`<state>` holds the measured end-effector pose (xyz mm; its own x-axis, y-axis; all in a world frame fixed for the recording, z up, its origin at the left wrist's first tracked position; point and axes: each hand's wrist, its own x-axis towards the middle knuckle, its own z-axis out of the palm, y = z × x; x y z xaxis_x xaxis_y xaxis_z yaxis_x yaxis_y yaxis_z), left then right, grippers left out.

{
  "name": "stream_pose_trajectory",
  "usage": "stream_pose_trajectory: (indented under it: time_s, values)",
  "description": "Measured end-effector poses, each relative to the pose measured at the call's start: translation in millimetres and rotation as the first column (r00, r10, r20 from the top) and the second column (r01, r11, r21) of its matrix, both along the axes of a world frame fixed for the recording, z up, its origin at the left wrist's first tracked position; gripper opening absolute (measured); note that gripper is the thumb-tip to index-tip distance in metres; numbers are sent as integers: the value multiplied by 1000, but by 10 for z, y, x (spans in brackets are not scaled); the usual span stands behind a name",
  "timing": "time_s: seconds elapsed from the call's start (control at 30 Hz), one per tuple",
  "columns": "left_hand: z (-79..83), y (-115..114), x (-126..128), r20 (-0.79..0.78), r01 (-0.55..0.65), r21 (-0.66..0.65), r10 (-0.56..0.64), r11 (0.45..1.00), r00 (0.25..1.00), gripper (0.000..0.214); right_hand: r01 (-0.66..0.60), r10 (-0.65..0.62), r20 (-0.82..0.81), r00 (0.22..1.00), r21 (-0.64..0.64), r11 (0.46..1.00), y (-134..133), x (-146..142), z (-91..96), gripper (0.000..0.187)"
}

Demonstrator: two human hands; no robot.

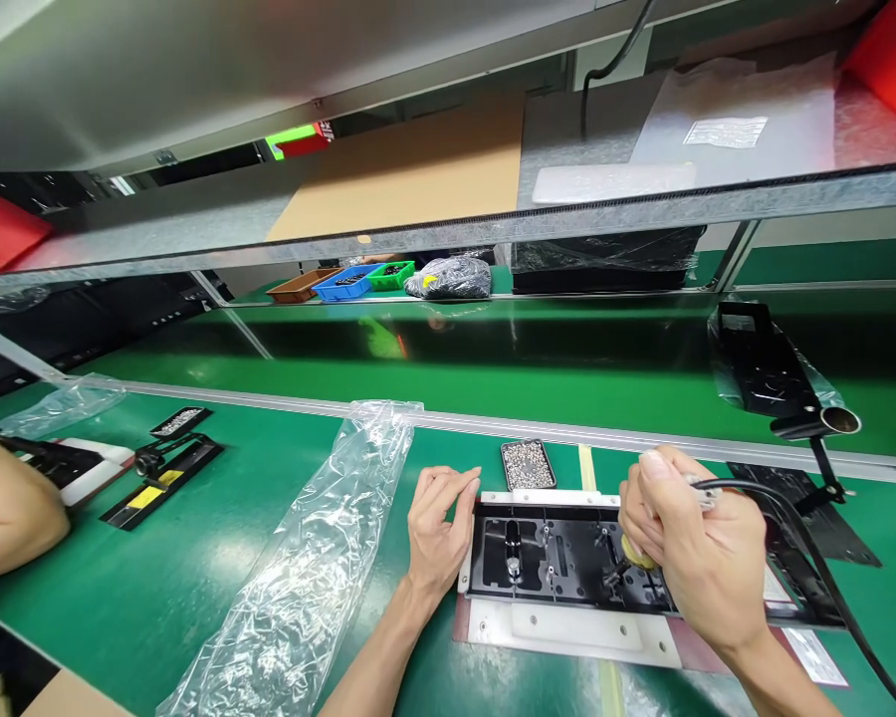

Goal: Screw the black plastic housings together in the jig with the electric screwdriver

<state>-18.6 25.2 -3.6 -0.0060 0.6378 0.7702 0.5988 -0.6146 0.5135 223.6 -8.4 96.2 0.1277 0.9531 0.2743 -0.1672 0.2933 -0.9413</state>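
Note:
My right hand [694,548] is wrapped round a corded electric screwdriver [637,555], whose yellowish nose and dark tip point down into a long black plastic housing [567,558]. Most of the tool's body is hidden by the fingers. The housing lies in a white fixture [574,629]. At its left end rests my left hand [440,523], thumb and index finger stretched toward the upper left corner, with nothing visible between them. Just behind the housing stands a small black tray [529,465] of tiny metal screws.
A clear plastic bag [299,568] lies to the left. Farther left are a black bracket part [162,483] and another person's arm [15,508]. The tool's black cable [813,538] runs down the right side. A black panel with a metal tube [769,363] sits behind, under a shelf [448,227].

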Motion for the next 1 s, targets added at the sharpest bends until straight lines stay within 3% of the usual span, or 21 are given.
stream_pose_trajectory:
  time_s: [0.1, 0.2, 0.27, 0.37, 0.43, 0.5, 0.63, 0.77, 0.87, 1.0]
  values:
    - [290, -8, 176, 61, 25, -11, -24, 1000, 998, 19, -3, 3, 5, 1000, 5, 1000, 5, -6, 14, 56]
    - [651, -8, 486, 107, 163, -72, -155, 984, 982, 22, 6, -6, 9, 1000, 14, 1000, 13, -20, 33, 56]
    - [866, 1, 717, 292, 402, -146, -349, 904, 890, 32, 3, -3, 8, 1000, 5, 1000, 17, -22, 39, 56]
    - [1089, 11, 1010, 470, 676, -111, -561, 728, 681, 53, -11, 11, 1, 1000, -15, 1000, 17, -12, 34, 54]
    - [1175, 9, 1153, 470, 773, -95, -656, 628, 591, 65, 14, -14, 18, 1000, -6, 1000, 13, 1, 30, 55]
    - [1223, 3, 1265, 430, 815, -107, -712, 569, 554, 64, 63, -66, 66, 996, 47, 997, 11, 14, 34, 57]
    - [1257, -4, 1439, 413, 804, -88, -713, 588, 567, 42, 47, -58, 105, 993, 104, 993, 13, 31, 52, 60]
    - [1264, -12, 1553, 479, 773, -120, -645, 624, 595, 44, 71, -80, 84, 993, 108, 992, 22, 28, 31, 57]
    - [1255, -18, 1597, 451, 746, -109, -636, 656, 626, 34, 117, -131, 92, 987, 146, 982, 31, 29, 17, 56]
    - [1211, -14, 1615, 461, 768, -93, -656, 634, 598, 19, 154, -175, 106, 979, 185, 971, 31, 39, 31, 59]
